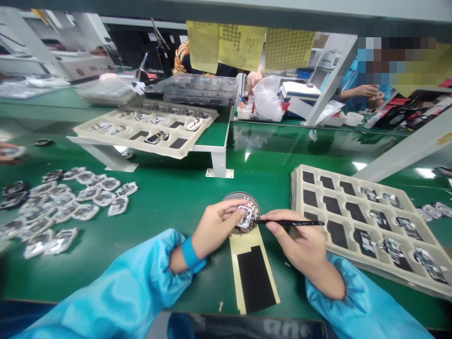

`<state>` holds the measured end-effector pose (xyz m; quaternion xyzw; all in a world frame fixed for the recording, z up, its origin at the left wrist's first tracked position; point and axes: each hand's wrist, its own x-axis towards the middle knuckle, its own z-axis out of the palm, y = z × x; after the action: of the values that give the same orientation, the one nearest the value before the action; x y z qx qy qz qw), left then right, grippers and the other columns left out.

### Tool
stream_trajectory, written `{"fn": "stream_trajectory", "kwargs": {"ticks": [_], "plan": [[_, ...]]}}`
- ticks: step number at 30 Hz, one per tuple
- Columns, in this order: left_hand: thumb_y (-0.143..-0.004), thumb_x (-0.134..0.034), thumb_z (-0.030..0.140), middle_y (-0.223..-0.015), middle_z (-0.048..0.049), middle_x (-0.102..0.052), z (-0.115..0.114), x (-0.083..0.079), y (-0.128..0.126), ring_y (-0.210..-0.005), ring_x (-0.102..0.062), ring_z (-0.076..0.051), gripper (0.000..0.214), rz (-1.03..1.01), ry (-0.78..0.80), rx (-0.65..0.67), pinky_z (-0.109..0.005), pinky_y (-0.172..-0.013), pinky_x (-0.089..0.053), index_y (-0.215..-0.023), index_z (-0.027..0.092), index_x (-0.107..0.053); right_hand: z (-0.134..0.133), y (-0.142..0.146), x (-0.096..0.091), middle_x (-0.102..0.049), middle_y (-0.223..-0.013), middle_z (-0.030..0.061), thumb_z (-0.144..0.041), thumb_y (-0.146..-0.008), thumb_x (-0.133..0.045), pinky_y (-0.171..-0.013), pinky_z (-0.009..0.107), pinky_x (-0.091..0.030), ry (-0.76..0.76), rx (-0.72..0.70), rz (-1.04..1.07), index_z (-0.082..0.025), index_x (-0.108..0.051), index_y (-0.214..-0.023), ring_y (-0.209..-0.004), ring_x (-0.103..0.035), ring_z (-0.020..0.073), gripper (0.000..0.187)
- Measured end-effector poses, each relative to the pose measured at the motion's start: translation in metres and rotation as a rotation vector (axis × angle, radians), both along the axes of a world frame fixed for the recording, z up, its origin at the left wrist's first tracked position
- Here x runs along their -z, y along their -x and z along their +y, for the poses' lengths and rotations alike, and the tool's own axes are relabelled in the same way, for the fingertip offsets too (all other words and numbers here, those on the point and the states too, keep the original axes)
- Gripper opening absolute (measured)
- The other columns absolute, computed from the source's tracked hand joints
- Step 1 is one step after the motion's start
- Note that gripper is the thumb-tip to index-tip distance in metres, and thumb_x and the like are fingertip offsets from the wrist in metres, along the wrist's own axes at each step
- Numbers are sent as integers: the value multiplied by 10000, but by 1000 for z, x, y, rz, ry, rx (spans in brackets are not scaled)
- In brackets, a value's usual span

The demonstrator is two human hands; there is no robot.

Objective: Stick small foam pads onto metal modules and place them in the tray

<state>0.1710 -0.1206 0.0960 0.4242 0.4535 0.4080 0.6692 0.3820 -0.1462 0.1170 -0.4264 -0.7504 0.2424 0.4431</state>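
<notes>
My left hand (215, 226) pinches a small square metal-framed part (244, 217) and holds it down on a round perforated disc (236, 197) on the green table. My right hand (300, 242) grips a thin black tool (293, 222) like a pen, its tip touching the right edge of the part. Both arms wear light blue sleeves, and a blue band wraps the left wrist. A yellow strip with a black rectangular patch (254, 278) lies just in front of the disc, between my hands.
A cream compartment tray (300, 207) with some parts stands at the right. Many loose parts (67, 205) are spread at the left. Another tray (183, 150) rests on a white raised stand behind. Other people's hands (367, 90) work across the bench.
</notes>
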Motion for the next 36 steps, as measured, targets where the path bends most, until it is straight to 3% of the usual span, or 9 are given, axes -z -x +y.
{"fn": "stream_trajectory", "kwargs": {"ticks": [6,14,19,23,27,30,33,36], "plan": [[-852,-759,415,-960,-106,-743,-1,3,1,-602,-598,-79,474,-10,-3,-8,-144,-462,-434,-1200,97,-714,2,0,0,-671,-1064,-26,-116,-900,-705,-984,80,-556,-21,1,-51,-192,-675,-1089,-1028,-668,17,206],[-850,-758,418,-919,-92,-736,-2,3,2,-550,-534,-56,449,-13,2,-26,-130,-455,-437,-1185,120,-733,1,-2,1,-671,-1078,-17,-82,-918,-659,-976,120,-586,47,-51,10,-199,-681,-1090,-1048,-674,37,208],[-846,-755,444,-1013,-116,-734,1,3,4,-519,-527,-53,477,1,33,-6,-149,-451,-453,-1196,120,-732,1,-7,-1,-682,-1036,-15,-106,-910,-681,-929,111,-601,124,-117,-6,-196,-713,-1057,-993,-689,42,175],[-830,-768,447,-902,-105,-731,4,2,5,-514,-548,-67,490,-10,46,-32,-154,-465,-468,-1175,100,-732,-2,-9,-1,-684,-987,4,-122,-909,-685,-884,112,-607,143,-124,14,-178,-721,-1034,-936,-690,46,141],[-825,-768,413,-1028,-125,-729,4,3,5,-682,-654,-121,509,-39,59,-11,-157,-520,-518,-1215,98,-681,-2,-12,3,-674,-1030,55,-157,-936,-652,-821,140,-614,190,-112,105,-139,-702,-1055,-934,-688,67,130],[-815,-777,366,-1198,-136,-687,3,6,6,-902,-706,-166,539,-61,31,40,-171,-671,-584,-1263,117,-609,-2,-13,3,-675,-988,54,-195,-984,-580,-819,136,-599,208,-133,135,-128,-698,-1008,-923,-683,58,138],[-779,-822,350,-1239,-132,-667,3,9,7,-1047,-693,-164,572,-17,-17,34,-158,-865,-581,-1237,118,-569,-6,-12,0,-663,-831,54,-274,-1036,-487,-710,119,-558,273,-204,266,-88,-660,-856,-768,-665,45,311],[-743,-857,411,-1246,-115,-663,5,12,8,-1063,-689,-153,652,55,-23,9,-139,-895,-571,-1250,145,-545,-8,-15,-5,-611,-666,56,-392,-1064,-416,-544,120,-476,330,-178,398,-75,-539,-717,-571,-599,49,486]]}}
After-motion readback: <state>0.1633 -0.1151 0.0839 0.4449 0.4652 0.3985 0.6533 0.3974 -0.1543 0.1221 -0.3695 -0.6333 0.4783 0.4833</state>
